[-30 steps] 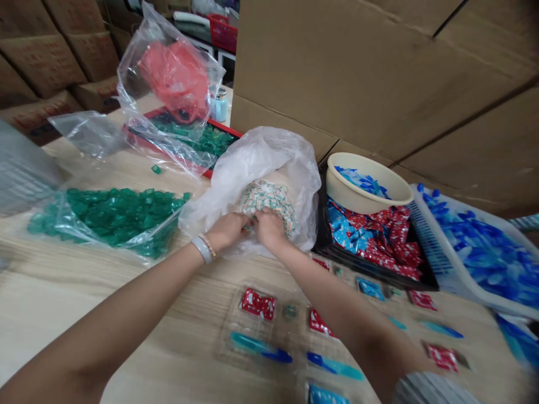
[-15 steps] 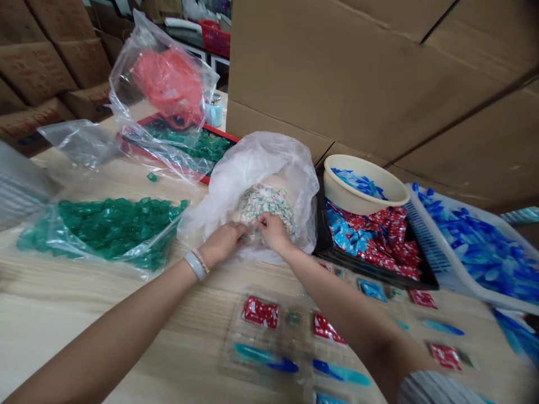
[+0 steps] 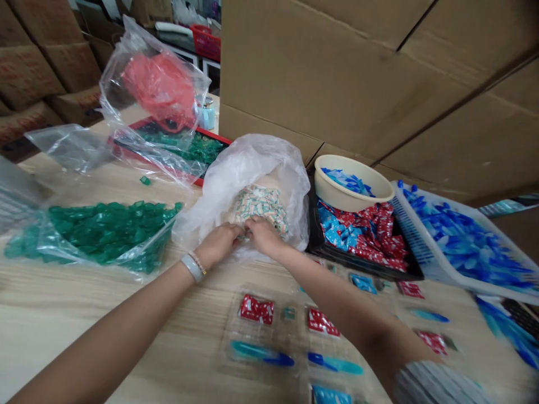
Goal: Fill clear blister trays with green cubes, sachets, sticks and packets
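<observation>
My left hand and my right hand meet at the mouth of a white plastic bag on the wooden table. Inside the bag lies a heap of small white packets with green and red print. Both hands have their fingers curled into the near edge of that heap; what each one pinches is too small to make out. A pale band sits on my left wrist. Just in front of my arms lies a clear blister tray holding red packets and blue-teal sticks.
A clear bag of green pieces lies left. Behind it a red tray carries more green pieces under a clear bag. To the right are a cream bowl, a black tray of red and blue packets, and a white basket of blue pieces. Cardboard boxes stand behind.
The hands stay at the bag's mouth, fingers working in the packets. The view has drifted slightly so everything sits a little lower and to the left.
</observation>
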Motion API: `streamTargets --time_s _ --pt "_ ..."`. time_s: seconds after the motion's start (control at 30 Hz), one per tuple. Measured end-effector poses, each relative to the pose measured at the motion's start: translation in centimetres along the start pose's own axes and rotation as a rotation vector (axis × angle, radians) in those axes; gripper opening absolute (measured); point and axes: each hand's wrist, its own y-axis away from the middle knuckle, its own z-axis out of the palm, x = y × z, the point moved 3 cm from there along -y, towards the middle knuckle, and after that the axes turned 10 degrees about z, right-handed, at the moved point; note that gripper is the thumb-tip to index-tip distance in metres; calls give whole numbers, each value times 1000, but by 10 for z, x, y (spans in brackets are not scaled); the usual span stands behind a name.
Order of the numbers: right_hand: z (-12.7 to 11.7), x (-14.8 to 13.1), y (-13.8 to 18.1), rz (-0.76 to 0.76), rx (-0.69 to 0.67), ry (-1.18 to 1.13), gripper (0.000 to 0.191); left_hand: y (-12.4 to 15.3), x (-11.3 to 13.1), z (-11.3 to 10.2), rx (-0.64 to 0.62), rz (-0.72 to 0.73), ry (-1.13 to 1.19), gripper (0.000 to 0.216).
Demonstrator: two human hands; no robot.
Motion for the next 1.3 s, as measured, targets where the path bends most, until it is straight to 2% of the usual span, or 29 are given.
streamTargets --time_s 0.13,0.23,0.4,0.5,0.57,0.73,0.83,0.93,1.03,1.17,1.3 --pt "3 1 7 -153 -26 -65 18 0 2 -1 16 18 -1 18" --pt "1 13 9 -219 -34 -107 16 2 1 -1 8 9 1 16" --pt "-25 74 -10 -87 53 -289 17 -2 0 -4 84 18 92 17" --pt "-29 98 -24 -97 -63 -319 22 -16 5 -6 127 -17 185 18" --pt "-26 99 -27 -184 -132 -289 27 -29 10 -4 102 -25 220 17" --pt "-23 87 -22 -340 -141 -135 25 -46 15 1 48 -32 196 16" --pt "-26 87 -16 -349 -108 -79 21 -44 13 3 43 -29 191 16" --pt "-29 88 -13 -326 -77 -117 17 -44 13 5 36 -14 194 16" --pt "-28 87 -12 -311 -98 -169 19 -47 16 8 30 12 202 17" --pt "-23 87 -7 -315 -115 -128 15 -52 22 11 9 50 177 19" --pt "-24 91 -6 -265 -94 -128 20 -49 21 10 10 13 165 19"
